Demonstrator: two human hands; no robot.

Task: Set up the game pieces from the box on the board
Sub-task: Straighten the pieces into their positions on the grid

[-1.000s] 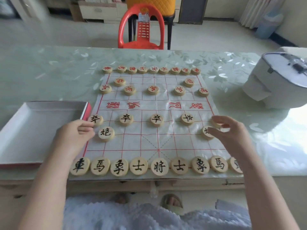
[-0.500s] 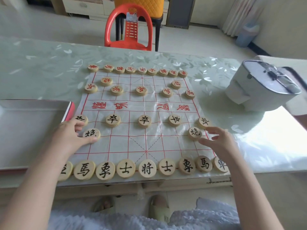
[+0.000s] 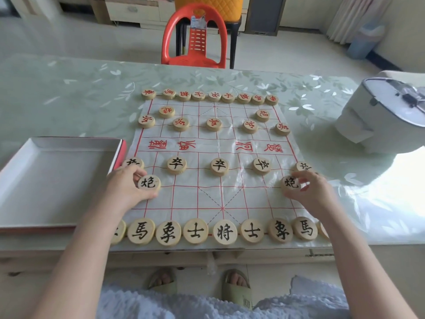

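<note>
A white paper board [image 3: 213,180] with red grid lines lies on the table. Round wooden pieces with red characters fill its far rows [image 3: 213,96]; pieces with black characters line the near edge [image 3: 224,231] and the soldier row [image 3: 219,166]. My left hand [image 3: 125,187] grips the left black cannon piece [image 3: 149,183] between thumb and fingers. My right hand [image 3: 309,189] grips the right black cannon piece [image 3: 290,182]. Both pieces rest flat on the board. The empty white box [image 3: 53,180] with a red rim sits left of the board.
A white rice cooker [image 3: 381,116] stands at the right of the table. A red plastic chair [image 3: 197,38] is behind the far table edge. The near table edge runs just under the black back row.
Both hands have closed onto the two black cannon pieces; the left cannon has shifted slightly right and the right cannon slightly left along their row. The view has also swung back.
</note>
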